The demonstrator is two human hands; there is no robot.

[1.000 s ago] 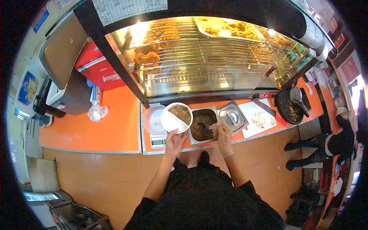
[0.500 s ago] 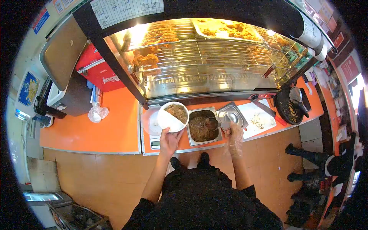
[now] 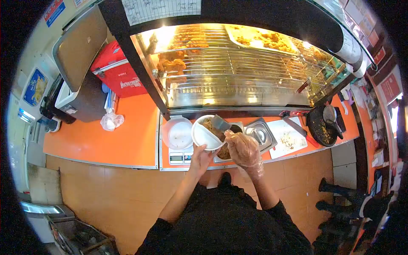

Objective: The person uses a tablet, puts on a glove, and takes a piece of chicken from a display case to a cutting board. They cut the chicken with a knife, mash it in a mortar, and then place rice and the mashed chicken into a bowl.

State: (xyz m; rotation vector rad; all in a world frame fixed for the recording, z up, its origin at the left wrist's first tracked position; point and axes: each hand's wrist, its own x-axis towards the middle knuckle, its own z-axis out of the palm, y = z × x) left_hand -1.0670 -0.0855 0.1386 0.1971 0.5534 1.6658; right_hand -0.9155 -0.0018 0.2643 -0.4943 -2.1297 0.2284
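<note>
My left hand (image 3: pixel 201 160) grips the lower rim of a round white bowl (image 3: pixel 205 137). A white divider splits the bowl, and brown food lies in its upper right part. Gloved in clear plastic, my right hand (image 3: pixel 245 149) is closed round the handle of a scoop (image 3: pixel 221 123), whose head is over the food side of the bowl. Behind both hands, partly hidden, is a metal pan of brown food (image 3: pixel 224 153). Left of the bowl a round clear plastic container (image 3: pixel 179 134) sits on a digital scale (image 3: pixel 176 158).
A metal lid (image 3: pixel 260 134) and a white board (image 3: pixel 285 140) with crumbs and a knife lie to the right, beside a black pan (image 3: pixel 318 127). Behind stands a lit glass food warmer (image 3: pixel 242 76). A red box (image 3: pixel 123 80) is at left; a person's dark-clothed legs (image 3: pixel 340 197) show at right.
My right hand has lifted the scoop out of the metal pan and brought it left over the bowl. The bowl has shifted right, uncovering more of the container and scale. The view has shifted slightly.
</note>
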